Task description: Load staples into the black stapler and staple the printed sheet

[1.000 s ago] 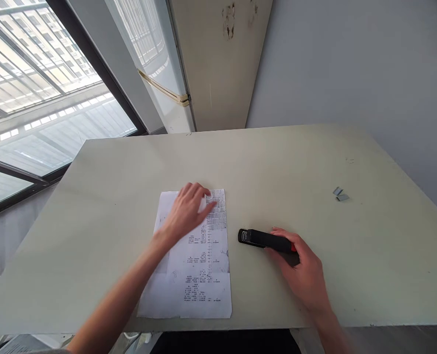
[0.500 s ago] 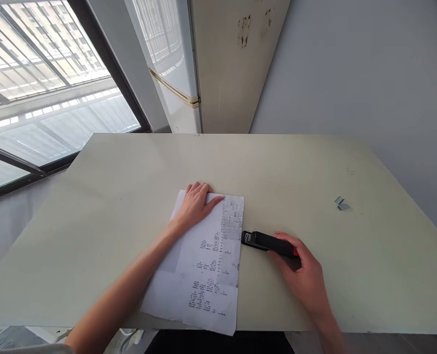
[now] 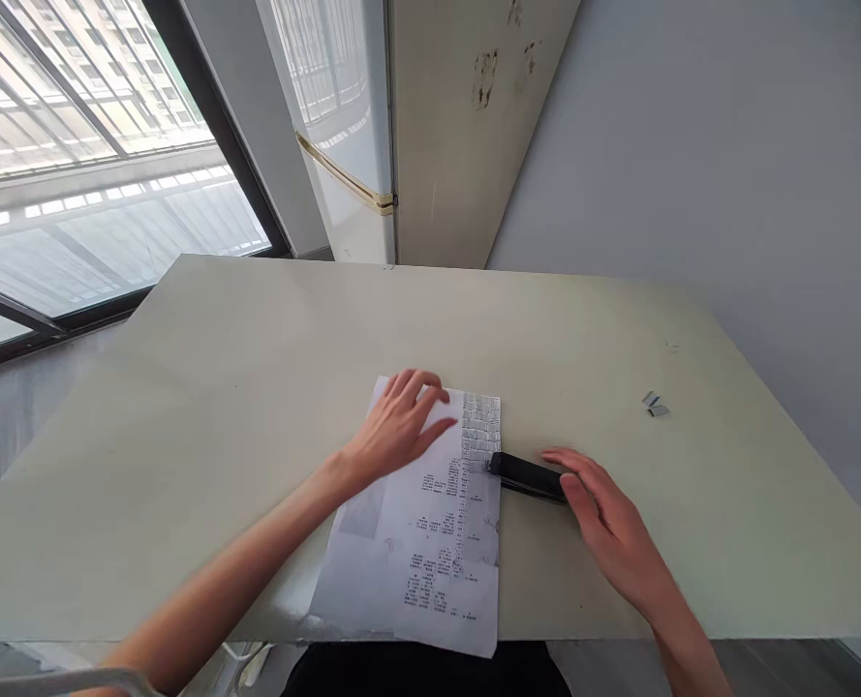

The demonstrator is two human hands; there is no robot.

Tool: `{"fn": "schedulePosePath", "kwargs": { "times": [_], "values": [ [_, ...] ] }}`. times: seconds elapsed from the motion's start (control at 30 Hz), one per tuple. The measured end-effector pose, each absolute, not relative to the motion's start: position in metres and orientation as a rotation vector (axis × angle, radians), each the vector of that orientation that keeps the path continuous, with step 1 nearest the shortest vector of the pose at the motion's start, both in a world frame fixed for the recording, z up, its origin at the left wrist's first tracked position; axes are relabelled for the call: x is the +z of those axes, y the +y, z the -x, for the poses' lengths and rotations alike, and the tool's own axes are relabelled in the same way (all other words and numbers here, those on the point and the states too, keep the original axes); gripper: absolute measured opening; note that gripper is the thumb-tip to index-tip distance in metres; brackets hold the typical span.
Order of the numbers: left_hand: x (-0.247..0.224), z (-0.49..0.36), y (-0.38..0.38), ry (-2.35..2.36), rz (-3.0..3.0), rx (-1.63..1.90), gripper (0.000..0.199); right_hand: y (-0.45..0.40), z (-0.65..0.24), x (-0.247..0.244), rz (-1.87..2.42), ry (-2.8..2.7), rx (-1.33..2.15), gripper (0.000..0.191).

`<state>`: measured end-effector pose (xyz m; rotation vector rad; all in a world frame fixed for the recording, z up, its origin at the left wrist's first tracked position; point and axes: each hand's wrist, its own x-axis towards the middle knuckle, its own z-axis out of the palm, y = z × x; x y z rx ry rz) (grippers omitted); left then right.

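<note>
A printed sheet of paper, or a thin stack of sheets, lies with its near end past the table's front edge. Over its top part is my left hand, fingers apart and holding nothing; whether the fingertips touch the paper I cannot tell. At the paper's right edge lies a black stapler, its front end overlapping the edge beside a column of staple-like marks. My right hand is at the stapler's rear end with fingers stretched and loose, not wrapped round it. The hand hides the rear tip.
Small grey pieces, perhaps staple strips, lie on the right of the pale table. Behind it stands a fridge near a grey wall. A window is at the left. My legs show below the front edge.
The paper has shifted right in view, and the stapler's front end now overlaps its edge. My right hand has loosened from the stapler. My left hand's fingers have come up from the paper's top edge.
</note>
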<state>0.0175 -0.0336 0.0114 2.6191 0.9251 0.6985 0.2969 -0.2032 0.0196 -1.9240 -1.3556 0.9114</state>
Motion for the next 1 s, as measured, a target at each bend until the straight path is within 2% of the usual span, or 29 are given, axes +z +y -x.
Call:
{"fn": "schedulePosePath", "kwargs": {
  "times": [0.07, 0.17, 0.27, 0.4, 0.77, 1.0],
  "values": [
    [0.021, 0.000, -0.055, 0.720, -2.630, 0.570, 0.029, -0.196, -0.292, 0.029, 1.989, -1.328, 0.901, 0.049],
    [0.025, 0.016, -0.086, 0.585, -2.687, 0.409, 0.044, -0.177, -0.274, 0.035, 2.001, -1.408, 0.834, 0.056],
    [0.016, 0.015, -0.107, 0.603, -2.739, 0.372, 0.061, -0.154, -0.253, 0.032, 2.067, -1.503, 0.702, 0.066],
    [0.001, 0.001, -0.118, 0.661, -2.752, 0.365, 0.065, -0.134, -0.235, 0.028, 2.151, -1.563, 0.644, 0.076],
    [-0.008, -0.012, -0.127, 0.716, -2.702, 0.436, 0.058, -0.128, -0.238, 0.030, 1.973, -1.929, 0.501, 0.058],
    [-0.012, -0.013, -0.129, 0.733, -2.686, 0.447, 0.061, -0.121, -0.235, 0.029, 1.958, -2.045, 0.463, 0.056]
  ]
}}
